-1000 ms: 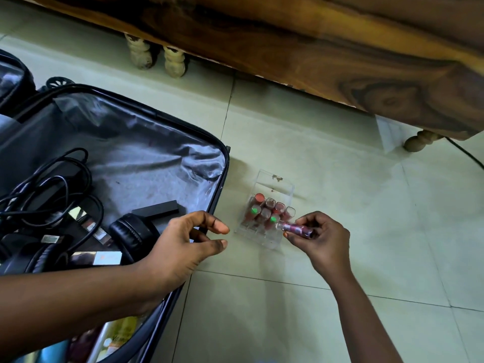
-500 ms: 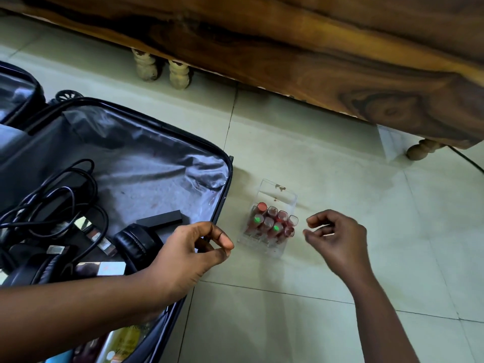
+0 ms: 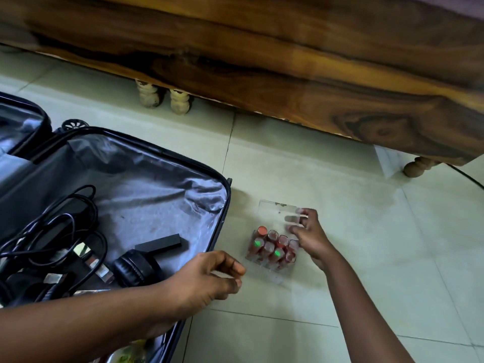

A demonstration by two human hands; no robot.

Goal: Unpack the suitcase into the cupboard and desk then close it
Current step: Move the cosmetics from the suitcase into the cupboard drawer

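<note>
An open black suitcase point(image 3: 222, 218) with grey lining lies on the tiled floor at left. Inside it are tangled black cables point(image 3: 52, 231), black headphones point(image 3: 133, 268) and a flat black box point(image 3: 159, 243). Just right of the suitcase on the floor stands a clear plastic box point(image 3: 272, 206) with several lipsticks point(image 3: 269, 247) upright in it. My right hand point(image 3: 311, 237) pinches the box's upright clear lid, fingers behind it and thumb in front. Empty, my left hand point(image 3: 207, 279) hovers over the suitcase's right rim with its fingers curled and apart.
A dark wooden bed frame point(image 3: 262, 61) runs across the top, on turned legs point(image 3: 146, 94) at the left and another leg point(image 3: 416, 166) at the right. A black cord point(image 3: 468, 176) lies on the floor at far right. Colourful packets show at the suitcase's near end point(image 3: 131, 352).
My right hand put the lipstick it held into the clear box, then moved up and back to grip the box's lid. My left hand stayed over the suitcase rim.
</note>
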